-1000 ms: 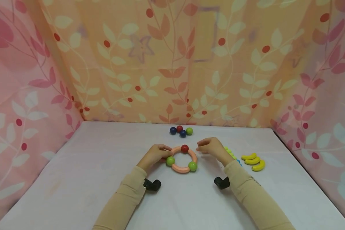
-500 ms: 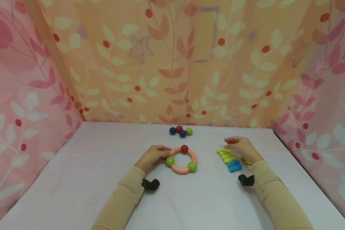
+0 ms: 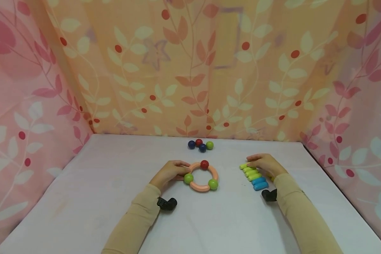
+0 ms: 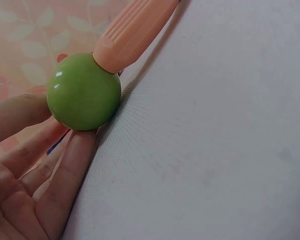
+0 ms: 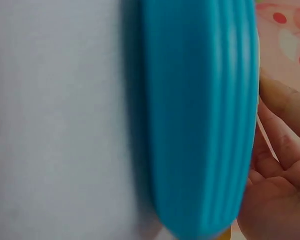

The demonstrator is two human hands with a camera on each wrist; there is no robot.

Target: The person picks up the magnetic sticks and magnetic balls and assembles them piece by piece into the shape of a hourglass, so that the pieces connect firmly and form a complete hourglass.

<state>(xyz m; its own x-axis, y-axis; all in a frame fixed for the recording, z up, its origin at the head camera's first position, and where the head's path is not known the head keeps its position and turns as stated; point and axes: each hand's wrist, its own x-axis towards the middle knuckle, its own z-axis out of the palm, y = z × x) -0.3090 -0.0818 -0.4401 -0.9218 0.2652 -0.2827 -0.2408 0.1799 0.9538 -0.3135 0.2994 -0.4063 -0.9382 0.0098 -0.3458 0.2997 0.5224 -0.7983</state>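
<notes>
Right hand [image 3: 266, 164] has gone from beside the glossy peach-and-ball ring [image 3: 213, 171] to ridged lime-and-blue rods [image 3: 254, 177] right of it, apparently shifting attention; its grip I can't tell. Left hand's [image 3: 169, 173] fingers pinch the ring.

A long, ridged, bright-blue piece with a rounded end [image 5: 199, 120] runs from 1 to 5 o'clock. A white cloth surface [image 5: 60, 120] fills 9 o'clock; the bare right hand [image 5: 282, 187], fingers partly hidden, sits at 4; pink, red-dotted fabric [image 5: 289, 30] at 2.
</notes>
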